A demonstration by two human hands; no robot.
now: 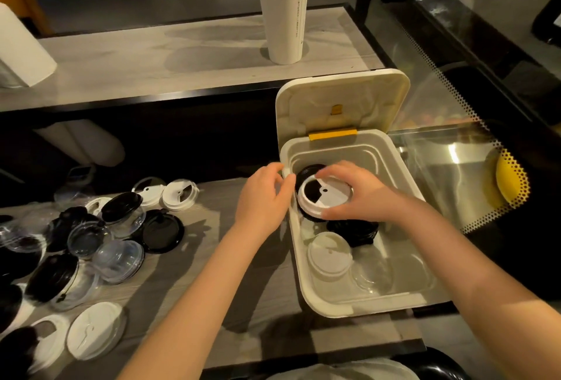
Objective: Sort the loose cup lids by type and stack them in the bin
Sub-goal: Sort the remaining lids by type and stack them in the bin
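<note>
The right hand point(358, 194) grasps with its fingers a white lid point(329, 197), above black lids point(309, 170) at 11 o'clock inside the bin point(364, 308). The left hand point(264, 197) fingers grip the bin's 9 o'clock rim. Loose lids point(91, 237) lie on the worktop point(267, 303) at 9 o'clock.

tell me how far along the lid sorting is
Early. Done: the bin holds black lids, a flat white lid and a clear lid. In hand: the right hand holds a white sip lid over the bin's far end while the left hand grips its rim. Left: a large mixed pile of lids on the table.
</note>
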